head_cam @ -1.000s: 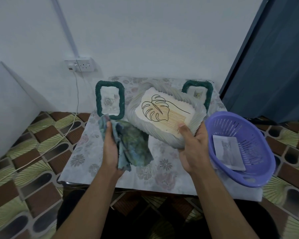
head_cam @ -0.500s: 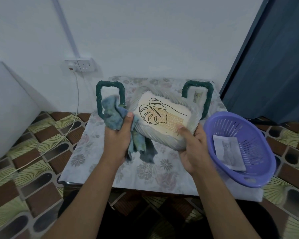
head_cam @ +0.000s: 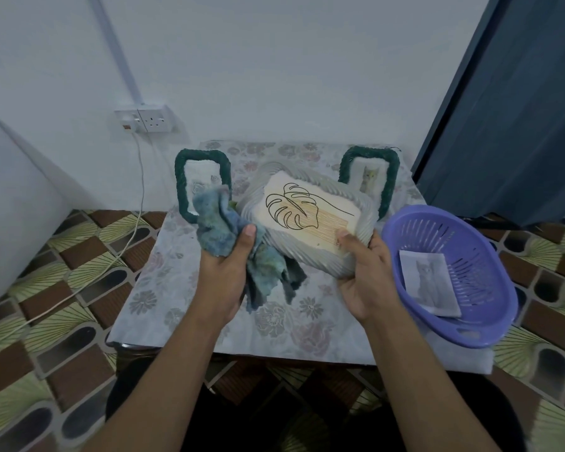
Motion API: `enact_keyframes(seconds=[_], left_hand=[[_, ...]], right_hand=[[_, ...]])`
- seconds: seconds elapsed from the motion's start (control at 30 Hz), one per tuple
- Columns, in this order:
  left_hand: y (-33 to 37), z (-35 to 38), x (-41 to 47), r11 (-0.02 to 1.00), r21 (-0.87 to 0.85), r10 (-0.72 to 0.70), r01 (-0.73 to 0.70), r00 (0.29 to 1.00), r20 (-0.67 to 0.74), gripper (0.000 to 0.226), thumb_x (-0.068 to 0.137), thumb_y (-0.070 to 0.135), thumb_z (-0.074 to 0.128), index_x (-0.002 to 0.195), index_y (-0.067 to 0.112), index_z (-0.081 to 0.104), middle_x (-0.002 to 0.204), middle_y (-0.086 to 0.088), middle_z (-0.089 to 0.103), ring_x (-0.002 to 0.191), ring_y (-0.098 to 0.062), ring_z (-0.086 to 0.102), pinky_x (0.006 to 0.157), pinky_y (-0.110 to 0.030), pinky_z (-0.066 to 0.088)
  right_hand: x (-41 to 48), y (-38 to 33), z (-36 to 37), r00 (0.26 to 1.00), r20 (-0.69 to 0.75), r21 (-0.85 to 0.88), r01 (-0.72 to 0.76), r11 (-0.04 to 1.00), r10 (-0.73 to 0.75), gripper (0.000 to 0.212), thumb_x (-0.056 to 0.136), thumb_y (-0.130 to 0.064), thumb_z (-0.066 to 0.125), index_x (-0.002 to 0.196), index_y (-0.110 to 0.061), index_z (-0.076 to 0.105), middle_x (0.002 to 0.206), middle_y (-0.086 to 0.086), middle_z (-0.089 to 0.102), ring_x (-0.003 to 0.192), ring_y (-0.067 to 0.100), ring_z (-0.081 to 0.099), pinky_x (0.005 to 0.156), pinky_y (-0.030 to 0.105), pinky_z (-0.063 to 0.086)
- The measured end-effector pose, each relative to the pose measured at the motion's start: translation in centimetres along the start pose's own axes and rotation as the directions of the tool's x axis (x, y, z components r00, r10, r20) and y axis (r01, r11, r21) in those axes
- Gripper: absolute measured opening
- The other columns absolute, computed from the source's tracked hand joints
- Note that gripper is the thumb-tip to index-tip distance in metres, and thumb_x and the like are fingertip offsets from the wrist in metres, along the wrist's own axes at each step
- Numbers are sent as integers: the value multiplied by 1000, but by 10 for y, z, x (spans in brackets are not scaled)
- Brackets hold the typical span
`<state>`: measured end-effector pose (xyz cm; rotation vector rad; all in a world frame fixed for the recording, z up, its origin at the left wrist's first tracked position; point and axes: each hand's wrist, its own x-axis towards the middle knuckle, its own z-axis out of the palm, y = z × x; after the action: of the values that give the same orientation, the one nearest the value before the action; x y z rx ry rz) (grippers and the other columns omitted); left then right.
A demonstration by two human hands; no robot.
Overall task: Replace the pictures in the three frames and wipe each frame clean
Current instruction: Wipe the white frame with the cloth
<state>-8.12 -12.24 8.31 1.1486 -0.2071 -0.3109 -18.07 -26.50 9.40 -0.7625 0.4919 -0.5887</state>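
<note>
A grey rope-wrapped frame [head_cam: 310, 252] with a leaf drawing [head_cam: 294, 210] is tilted above the table. My right hand [head_cam: 366, 272] grips its lower right corner. My left hand [head_cam: 229, 265] holds a blue-green cloth [head_cam: 216, 223] bunched against the frame's left edge. Two green rope frames stand at the back: the left green frame [head_cam: 180, 187] shows a pale picture, partly hidden by the cloth, and the right green frame [head_cam: 388, 177] shows a cat picture, partly hidden by the grey frame.
A purple plastic basket [head_cam: 490, 288] sits at the table's right edge with a loose cat picture [head_cam: 428, 282] inside. The table carries a floral cloth [head_cam: 163, 288]. A wall socket [head_cam: 147, 119] and a hanging cable [head_cam: 141, 177] are at the back left.
My left hand has lifted the cloth from low over the table up to the grey frame's left edge. The frame has tipped slightly; my right hand keeps its grip.
</note>
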Motion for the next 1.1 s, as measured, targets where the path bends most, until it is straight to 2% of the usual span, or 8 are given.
enact_keyframes(seconds=[0.13,0.3,0.4,0.57,0.67,0.8,0.93,1.1], left_hand=[[0,5,0,994,88,74,-64,991,-114,56,89,37,67,140,21,50,133,1,62,123,-13,59,104,-41,49],[1,13,8,990,77,141,-122,926,-351,23,97,36,59,120,33,59,114,17,67,106,1,64,100,-31,51],[4,14,7,997,-14,73,-81,948,-311,20,97,34,59,116,35,58,114,14,68,106,-3,66,93,-30,54],[-1,5,2,993,-118,-21,7,993,-115,64,85,25,62,145,14,43,139,-5,58,124,-19,58,98,-39,53],[-1,5,0,994,-106,-11,1,995,-95,63,87,23,61,146,14,42,139,-5,57,123,-18,59,98,-40,53],[1,13,-1,995,-69,52,-68,976,-210,32,98,21,56,130,27,54,127,5,64,116,-10,62,98,-35,52],[0,19,4,996,-32,70,-89,919,-389,17,98,37,57,115,39,56,119,14,66,107,-4,65,91,-29,54],[5,21,7,992,-122,-32,-25,897,-440,39,98,43,54,133,25,55,124,4,67,110,-11,66,94,-33,55]], right_hand=[[0,0,4,999,45,-28,11,1000,-10,31,97,0,53,123,-16,59,106,1,76,96,17,73,68,30,60],[-4,6,14,995,86,-53,60,997,-56,31,98,1,52,120,-19,60,104,-3,76,97,14,72,74,30,61],[-4,7,17,995,74,-44,75,996,-71,32,97,1,53,120,-19,60,102,-4,77,95,13,73,76,31,61],[-2,2,14,997,50,-44,54,998,-51,35,97,-1,55,125,-21,58,103,-6,76,95,12,73,77,32,61],[-2,1,12,998,48,-49,36,998,-33,34,97,-3,56,126,-22,57,105,-6,76,97,13,72,77,32,61],[-4,4,12,998,62,-39,32,999,-30,36,97,-3,56,129,-20,57,113,-1,74,104,18,71,83,38,61],[-10,11,17,998,65,-44,24,999,-21,36,97,-2,55,128,-19,57,113,1,73,99,16,71,72,31,61],[-12,15,16,1000,18,-12,-14,1000,15,42,97,-2,56,136,-19,54,125,7,69,110,23,68,79,34,61]])
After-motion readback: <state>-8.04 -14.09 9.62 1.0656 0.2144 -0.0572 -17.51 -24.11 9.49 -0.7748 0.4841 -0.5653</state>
